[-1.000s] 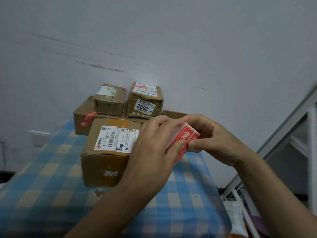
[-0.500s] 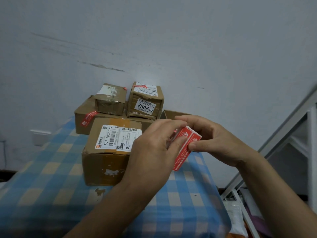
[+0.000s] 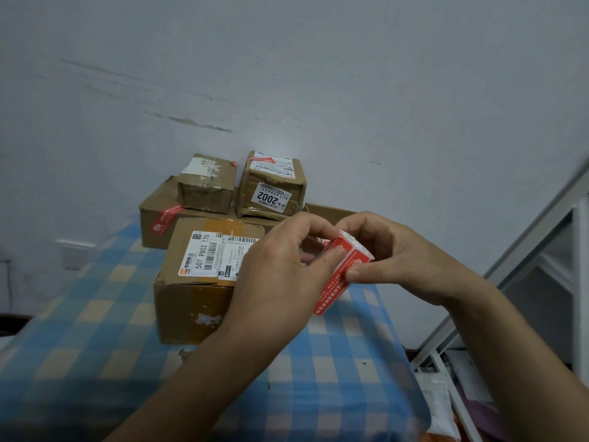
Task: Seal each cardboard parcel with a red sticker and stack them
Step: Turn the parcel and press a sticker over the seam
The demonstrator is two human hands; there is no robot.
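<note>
Both my hands hold a roll of red stickers (image 3: 349, 253) above the table's right side. My right hand (image 3: 401, 260) grips the roll between thumb and fingers. My left hand (image 3: 280, 282) pinches the end of a red sticker strip (image 3: 330, 293) that hangs down from the roll. A cardboard parcel (image 3: 191, 295) with white shipping labels sits just left of my hands. Behind it a wide flat parcel (image 3: 156, 218) with a red sticker on its front carries two small parcels: a taped one (image 3: 205, 189) and one marked 2002 (image 3: 271, 186).
The table (image 3: 95, 314) has a blue and yellow checked cloth and stands against a grey wall. An open cardboard box (image 3: 331, 210) peeks out behind my hands. A white metal frame (image 3: 526, 250) rises at the right, with bags on the floor below it.
The red strip has been drawn further off the roll and hangs longer. Both hands have shifted slightly right and the roll has turned.
</note>
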